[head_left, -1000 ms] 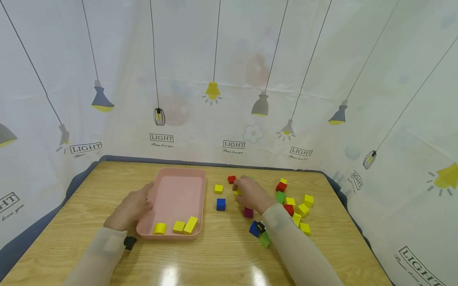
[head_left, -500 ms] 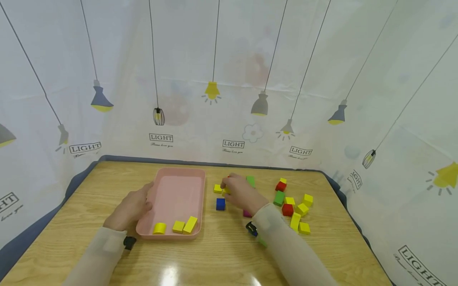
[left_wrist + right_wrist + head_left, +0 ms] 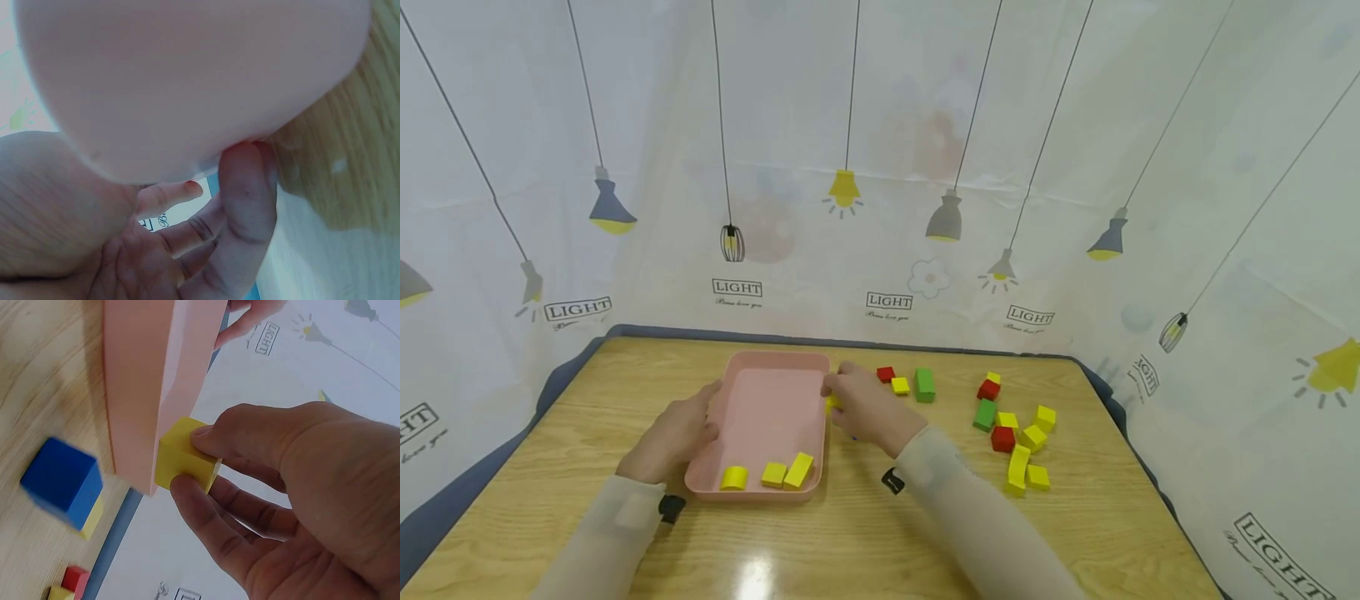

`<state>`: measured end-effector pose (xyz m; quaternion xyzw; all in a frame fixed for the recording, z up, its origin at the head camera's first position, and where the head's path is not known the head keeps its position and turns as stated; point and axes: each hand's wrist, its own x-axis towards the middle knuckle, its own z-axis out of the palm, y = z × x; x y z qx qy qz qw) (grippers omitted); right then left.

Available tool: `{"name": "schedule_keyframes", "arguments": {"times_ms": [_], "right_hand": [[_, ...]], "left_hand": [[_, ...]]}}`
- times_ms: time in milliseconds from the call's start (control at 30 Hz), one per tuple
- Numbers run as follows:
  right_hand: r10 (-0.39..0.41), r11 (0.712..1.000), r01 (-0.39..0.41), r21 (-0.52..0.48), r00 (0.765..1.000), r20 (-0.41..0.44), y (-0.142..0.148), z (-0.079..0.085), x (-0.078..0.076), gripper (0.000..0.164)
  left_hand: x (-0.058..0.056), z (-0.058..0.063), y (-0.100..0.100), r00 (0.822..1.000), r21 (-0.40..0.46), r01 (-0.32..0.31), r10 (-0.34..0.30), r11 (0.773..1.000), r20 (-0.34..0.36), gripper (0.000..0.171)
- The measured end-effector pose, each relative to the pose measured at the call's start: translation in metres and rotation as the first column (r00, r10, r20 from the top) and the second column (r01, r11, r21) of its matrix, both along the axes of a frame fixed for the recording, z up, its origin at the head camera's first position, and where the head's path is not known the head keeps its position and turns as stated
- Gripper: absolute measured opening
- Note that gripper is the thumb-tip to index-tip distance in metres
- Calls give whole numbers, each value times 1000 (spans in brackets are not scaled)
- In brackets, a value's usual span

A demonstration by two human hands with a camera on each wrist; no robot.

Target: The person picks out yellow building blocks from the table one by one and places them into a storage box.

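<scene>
**Pinches one yellow block (image 3: 176, 455) at the rim of a pink tray (image 3: 771, 408), with three more blocks inside**

Shows one pale, creased sheet (image 3: 880, 100) behind, printed with ten hanging lamps (image 3: 944, 218), two of them cut off by the edges. Below, offers one table (image 3: 842, 542) of light, glossy wood grain. Has on it one pink tray: shallow, smooth, rectangular, round-cornered. Comes from below in two pale sleeves (image 3: 1000, 533).

Holds the tray's left side with the left hand (image 3: 670, 437), fingers bent against the wall. Pinches the yellow block, a smooth cube, between thumb and fingertips of the right hand (image 3: 876, 410), parted only by the block's width; contact with the rim impossible to tell.

Counts inside the tray, near its front wall: one long yellow block (image 3: 798, 472), one yellow cube (image 3: 774, 475), one curved yellow piece (image 3: 734, 478). Counts on the table's right half: two green blocks (image 3: 924, 385), three red blocks (image 3: 1003, 439), at least seven yellow ones (image 3: 1033, 438). Adds one blue cube (image 3: 61, 481) beside the tray, mostly hidden in the head view. Ends with two black straps (image 3: 892, 481), one by each wrist.
</scene>
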<state>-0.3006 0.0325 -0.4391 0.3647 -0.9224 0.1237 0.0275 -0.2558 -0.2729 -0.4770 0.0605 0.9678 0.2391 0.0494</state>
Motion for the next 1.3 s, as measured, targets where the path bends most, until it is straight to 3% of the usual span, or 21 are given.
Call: {"name": "schedule_keyframes", "arguments": {"times_ms": [233,767,1033,1300], "right_hand": [[91,996,-91,-13,996,9,-28,2,12,26],[181,972,-190,138,981,74,-97,-7,36,30],[215,959,-212,188,977,3,-106,-14,45,29],[163,974,-173,146,984,74,-102,-7,41,38]], "left_hand": [[0,0,1,1000,3,2,-2,1000,0,71],[0,-2,-2,1000,38,13,-12,999,-7,69],[0,-3,-2,998,58,51,-48,997,-45,68],[-1,-4,-3,1000,71,21,-20,997,-20,68]]}}
